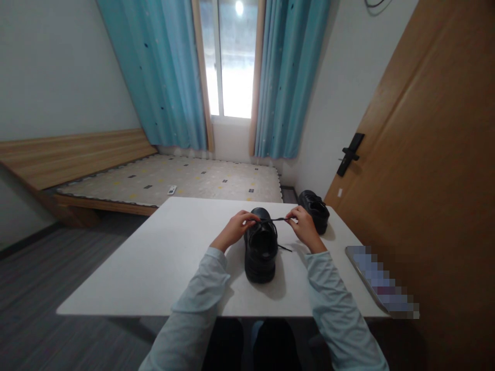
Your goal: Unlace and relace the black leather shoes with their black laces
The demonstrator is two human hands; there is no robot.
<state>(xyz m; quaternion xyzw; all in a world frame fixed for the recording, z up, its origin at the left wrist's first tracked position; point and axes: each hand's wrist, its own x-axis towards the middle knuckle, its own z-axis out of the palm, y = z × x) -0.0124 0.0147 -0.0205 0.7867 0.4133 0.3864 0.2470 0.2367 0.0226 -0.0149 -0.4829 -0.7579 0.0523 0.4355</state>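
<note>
Though well apart, second shoe [316,208] beyond.

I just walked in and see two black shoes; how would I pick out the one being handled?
Find the white table before the bed. The black shoe stands near its middle between both sleeves, its lace pulled taut by the left hand and right hand. The other shoe sits untouched at the far right corner.

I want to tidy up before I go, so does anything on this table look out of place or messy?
Nothing spilled or damaged. The second black shoe sits apart at the table's far right corner, angled away from the shoe whose lace both hands pull.
</note>
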